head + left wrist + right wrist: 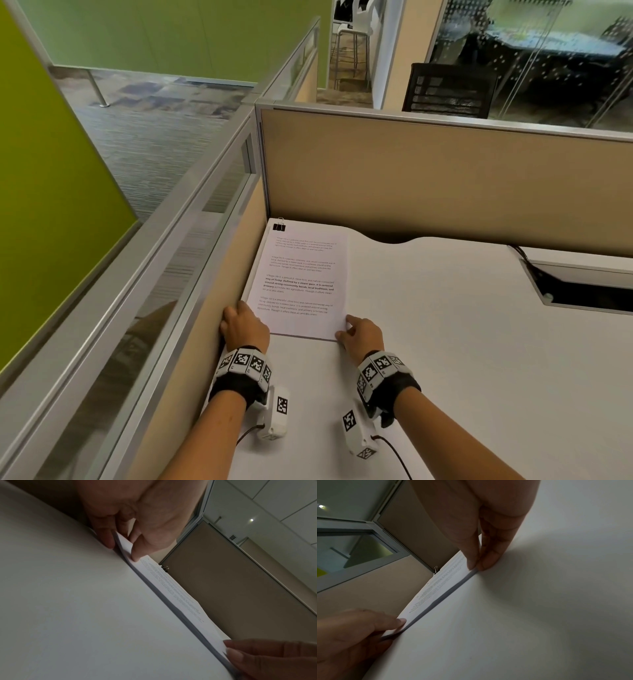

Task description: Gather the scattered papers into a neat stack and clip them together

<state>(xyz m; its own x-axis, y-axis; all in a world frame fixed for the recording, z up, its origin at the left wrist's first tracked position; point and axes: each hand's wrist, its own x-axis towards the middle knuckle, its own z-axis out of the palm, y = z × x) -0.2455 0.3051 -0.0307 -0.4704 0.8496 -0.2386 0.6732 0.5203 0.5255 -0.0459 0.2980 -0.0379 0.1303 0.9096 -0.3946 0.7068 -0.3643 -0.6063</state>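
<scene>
An open-plan office is seen here: a white desk (445, 342) is boxed in by tan fabric cubicle partitions (428, 178) with metal trim. At twelve o'clock a black mesh chair (448, 90) is glimpsed, at one o'clock a glass-walled meeting room (548, 51), at ten o'clock patterned carpet (147, 123) and lime-green walls.

Desk (445, 342) open to right, partitions (428, 178) block left & back

Papers (301, 284) are already one squared-up stack of white printed sheets, lying flat in the desk's (445, 342) far left corner. Small black binder clip (279, 226) sits on the stack's far left corner, silver handles up.
</scene>
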